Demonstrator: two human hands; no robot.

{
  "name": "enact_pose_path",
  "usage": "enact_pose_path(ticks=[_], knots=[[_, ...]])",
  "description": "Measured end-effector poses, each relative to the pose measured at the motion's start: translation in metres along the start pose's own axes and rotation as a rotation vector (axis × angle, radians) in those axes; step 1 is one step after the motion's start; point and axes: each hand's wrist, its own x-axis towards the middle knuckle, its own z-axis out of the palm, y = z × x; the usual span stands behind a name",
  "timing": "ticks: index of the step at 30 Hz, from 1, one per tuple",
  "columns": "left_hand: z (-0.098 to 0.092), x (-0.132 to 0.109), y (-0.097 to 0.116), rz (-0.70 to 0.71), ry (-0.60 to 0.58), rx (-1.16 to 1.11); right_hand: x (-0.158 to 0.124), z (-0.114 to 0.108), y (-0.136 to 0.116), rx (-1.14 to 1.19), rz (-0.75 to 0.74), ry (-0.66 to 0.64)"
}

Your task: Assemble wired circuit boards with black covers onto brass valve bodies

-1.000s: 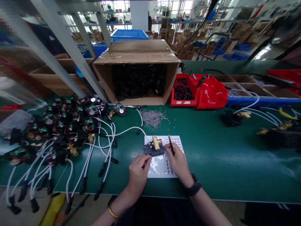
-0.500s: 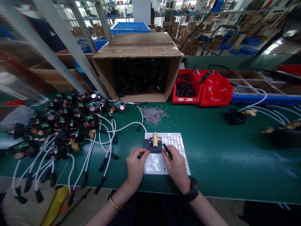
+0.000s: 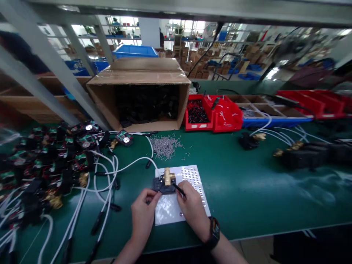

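Observation:
A black plastic housing (image 3: 158, 186) lies on a white sheet (image 3: 168, 212) in front of me, with a brass valve fitting (image 3: 167, 177) on top and a white cable running off to the back left. My left hand (image 3: 143, 212) is closed, its thumb and fingertips pinching the housing's front left edge. In my right hand (image 3: 193, 206) is a thin black pen-like tool (image 3: 179, 190), its tip pointing at the brass fitting's base. Those fingers are beside the housing's right end. Rows of small shiny round pieces (image 3: 194, 178) sit on the sheet's right part.
A heap of small screws (image 3: 165, 146) lies behind the sheet. Cabled units with green circuit boards (image 3: 82, 161) crowd the left. Behind stand a cardboard box (image 3: 137, 76) of black parts and red bins (image 3: 199, 126). More black units (image 3: 305, 154) lie at right.
The camera view has turned right and tilted up, so everything sits further left and lower. The black tool now leans flatter, its tip nearer the brass fitting. My left hand stays at the housing's edge.

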Motion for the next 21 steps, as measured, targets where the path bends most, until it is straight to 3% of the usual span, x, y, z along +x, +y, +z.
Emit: enact_pose_path(ticks=[3, 8, 12, 16, 18, 21], knots=[[0.003, 0.002, -0.009, -0.043, -0.011, -0.044, -0.002, -0.003, -0.006, 0.027, 0.001, -0.021], [-0.006, 0.013, -0.015, -0.168, 0.145, -0.325, -0.019, -0.017, -0.010, 0.047, 0.017, -0.107], [-0.030, 0.044, 0.020, -0.367, 0.205, -0.573, -0.017, -0.035, -0.013, -0.048, 0.020, -0.198], [-0.037, 0.080, 0.065, -0.626, 0.038, -0.872, 0.018, -0.036, -0.018, -0.137, 0.019, -0.235], [-0.031, 0.086, 0.075, -0.556, 0.123, -0.903, 0.033, -0.026, -0.017, -0.183, 0.010, -0.305], [-0.016, 0.079, 0.084, -0.147, 0.242, -0.705, 0.037, -0.012, -0.014, -0.205, 0.008, -0.317]])
